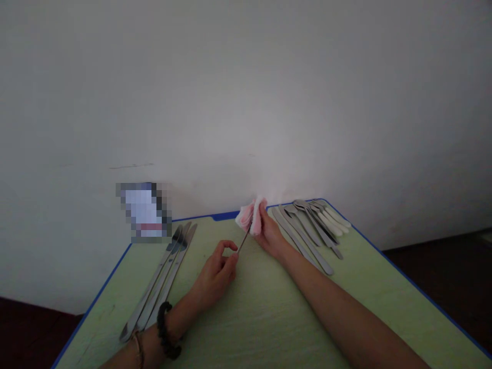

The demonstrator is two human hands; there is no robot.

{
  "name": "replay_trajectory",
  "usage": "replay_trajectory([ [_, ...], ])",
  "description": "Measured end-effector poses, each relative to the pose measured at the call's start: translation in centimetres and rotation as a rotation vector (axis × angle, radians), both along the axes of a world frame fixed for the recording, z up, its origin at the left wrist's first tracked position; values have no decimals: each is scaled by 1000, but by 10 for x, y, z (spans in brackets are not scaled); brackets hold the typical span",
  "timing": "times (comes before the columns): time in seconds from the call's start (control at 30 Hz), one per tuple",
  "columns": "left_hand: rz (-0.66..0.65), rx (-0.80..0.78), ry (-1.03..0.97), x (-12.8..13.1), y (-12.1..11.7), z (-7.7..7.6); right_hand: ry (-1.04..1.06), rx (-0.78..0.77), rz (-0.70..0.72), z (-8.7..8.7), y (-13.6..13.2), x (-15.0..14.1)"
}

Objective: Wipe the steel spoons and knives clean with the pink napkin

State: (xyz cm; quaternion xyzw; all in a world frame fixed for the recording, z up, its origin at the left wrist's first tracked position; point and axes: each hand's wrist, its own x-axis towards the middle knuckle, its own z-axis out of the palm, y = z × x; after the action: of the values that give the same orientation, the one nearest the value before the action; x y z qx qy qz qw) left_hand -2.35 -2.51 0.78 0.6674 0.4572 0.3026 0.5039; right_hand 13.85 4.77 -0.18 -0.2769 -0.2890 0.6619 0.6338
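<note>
My left hand [217, 269] pinches one end of a thin metal piece of cutlery [243, 241] above the middle of the table. Its other end runs into a folded pink and white cloth [249, 215], so I cannot tell whether it is a knife, fork or spoon. Closed around that cloth is my right hand [270, 233], its fingers partly hidden behind the folds. To the left of my left hand, several metal table knives [163, 282] lie side by side, their handles towards me.
More metal cutlery [303, 233] lies right of my right hand, with several white-handled pieces [332, 220] beyond it. A blurred-out upright object [144, 210] stands at the table's back left corner. The green table [246, 318] has a blue edge and meets a pale wall [246, 102].
</note>
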Motion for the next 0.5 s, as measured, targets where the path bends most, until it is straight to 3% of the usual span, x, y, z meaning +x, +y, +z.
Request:
replay_trajectory([
  [0.13, 34, 25, 21, 0, 1, -1, -195, -5, 89, -1, -6, 0],
  [0.3, -110, 82, 90, 0, 1, 4, -249, 25, 137, -1, -11, 0],
  [0.5, -146, 100, 187, 0, -5, 4, -103, -16, -21, -2, -2, 2],
])
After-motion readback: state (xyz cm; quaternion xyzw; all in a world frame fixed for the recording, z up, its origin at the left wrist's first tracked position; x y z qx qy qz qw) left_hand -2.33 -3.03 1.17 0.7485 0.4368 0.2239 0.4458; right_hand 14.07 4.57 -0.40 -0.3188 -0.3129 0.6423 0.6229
